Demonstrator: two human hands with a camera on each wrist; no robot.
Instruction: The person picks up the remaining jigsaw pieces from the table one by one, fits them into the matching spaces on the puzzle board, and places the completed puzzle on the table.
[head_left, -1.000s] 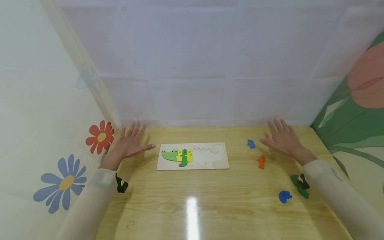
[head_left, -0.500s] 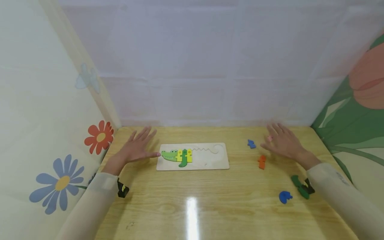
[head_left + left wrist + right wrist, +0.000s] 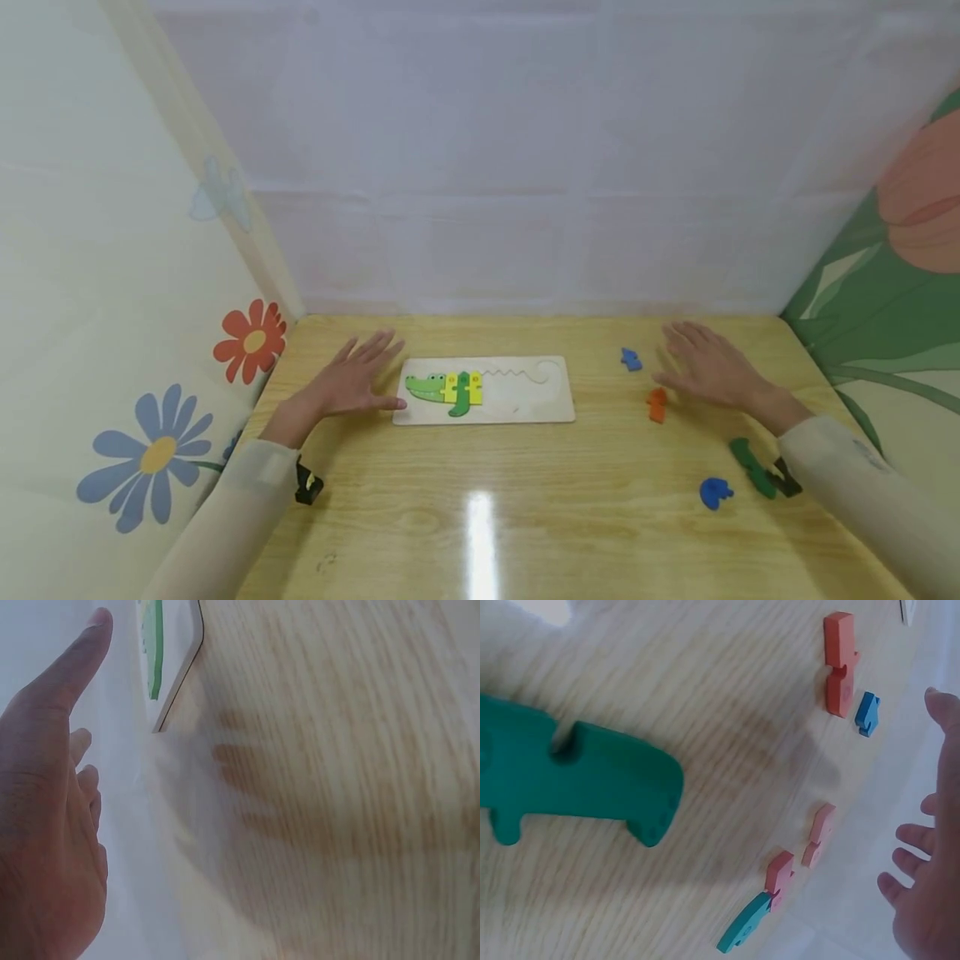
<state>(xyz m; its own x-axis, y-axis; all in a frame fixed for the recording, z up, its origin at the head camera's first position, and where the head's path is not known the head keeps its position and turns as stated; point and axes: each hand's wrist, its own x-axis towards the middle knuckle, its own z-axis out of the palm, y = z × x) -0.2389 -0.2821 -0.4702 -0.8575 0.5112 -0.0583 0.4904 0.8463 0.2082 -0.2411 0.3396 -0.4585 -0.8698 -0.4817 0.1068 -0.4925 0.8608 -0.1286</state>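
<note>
My left hand (image 3: 356,383) hovers at the left end of a pale wooden puzzle board (image 3: 536,404), fingers spread, thumb overlapping the board's edge in the head view. On the board lie a green crocodile head (image 3: 426,388), yellow body pieces (image 3: 477,392) and a green piece (image 3: 459,408) with a leg. My right hand (image 3: 708,371) is spread above the table on the right, holding nothing. Nearest to it are an orange puzzle piece (image 3: 657,405) and a small blue piece (image 3: 631,359). The right wrist view shows pink pieces (image 3: 780,874) below its fingers, hidden in the head view.
A rounded blue piece (image 3: 715,492) and a long green piece (image 3: 752,468) lie near the right forearm. A teal piece (image 3: 744,922) appears in the right wrist view. White cloth walls stand behind and left of the wooden table (image 3: 405,517); a flower-printed one stands right.
Both hands have come back from the far edge toward the person. The left hand also shifted right, its thumb reaching over the board's edge. The puzzle pieces stay where they were.
</note>
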